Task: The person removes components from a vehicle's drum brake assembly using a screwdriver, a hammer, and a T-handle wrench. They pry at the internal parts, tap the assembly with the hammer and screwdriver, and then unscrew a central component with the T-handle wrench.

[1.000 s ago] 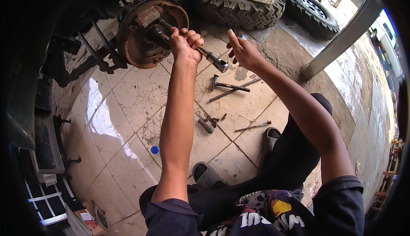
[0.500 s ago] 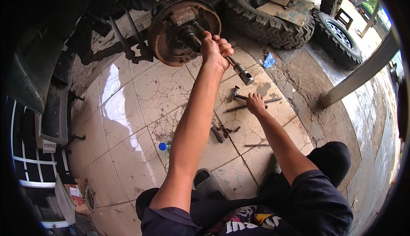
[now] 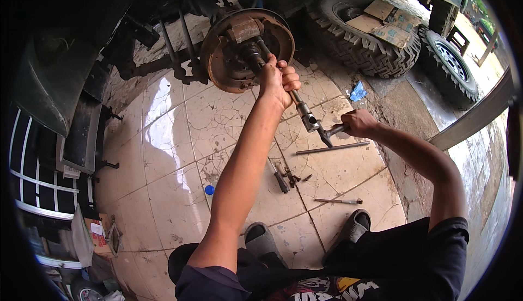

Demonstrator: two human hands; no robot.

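Observation:
My left hand [image 3: 279, 86] is wrapped round a long socket extension bar [image 3: 299, 105]. Its far end reaches the rusty brake assembly [image 3: 223, 64] on the axle, beside the hub. A thick metal head with a cross hole [image 3: 310, 121] forms its near end. My right hand [image 3: 358, 123] grips a hammer [image 3: 325, 136] by the handle. The hammer head is right beside the near end of the bar; I cannot tell whether they touch. Below the hammer, a straight steel rod [image 3: 332, 148] lies on the tiles.
On the tiled floor are a screwdriver [image 3: 281, 182], several bolts [image 3: 294, 178], a thin brush-like tool [image 3: 339, 201] and a blue cap [image 3: 209, 190]. A large tyre [image 3: 359, 56] with cardboard [image 3: 381, 20] stands behind, near a wheel [image 3: 449, 61]. A post [image 3: 474, 116] rises at right.
My right hand has lifted the hammer off the floor and brought its head up to the bar's near end. My left hand still holds the bar. The view has shifted slightly.

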